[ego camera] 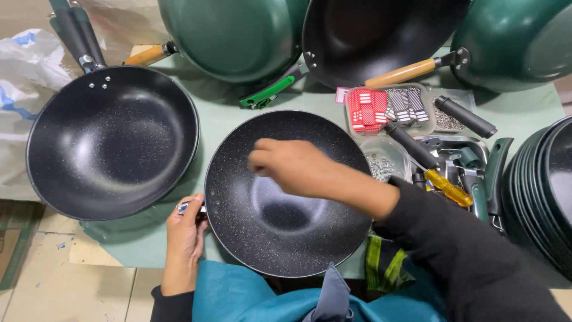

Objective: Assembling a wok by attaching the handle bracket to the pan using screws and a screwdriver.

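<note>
hands on the centre wok, bench crowded with pans

green bench top [226, 119] fills most of the frame, pale tiled floor [71, 286] at lower left. my right hand [292, 167] hovers inside the centre wok [280, 238], fingers curled together near its upper left wall; can't tell if anything is pinched between them. my left hand [185, 235] is at the wok's left rim, lower middle of the frame, fingers closed on a small metal fitting [186, 207] that touches the rim. the wok is black, speckled, sits at the bench's near edge, right in front of my blue apron [250, 298].

second black wok [113, 143] with a dark handle sits just beside it, left of frame. along the top edge: two green pans bottom-up [238, 36], [512, 42] and another black wok [375, 30], wooden handles sticking out. right of centre: clear trays [393, 107] with red and grey small parts, a tub of screws [381, 164], loose black handles [465, 116], a yellow-handled screwdriver [447, 188]. stack of dark pans [542, 191] at the right edge. white plastic bag [24, 71] at upper left.
</note>
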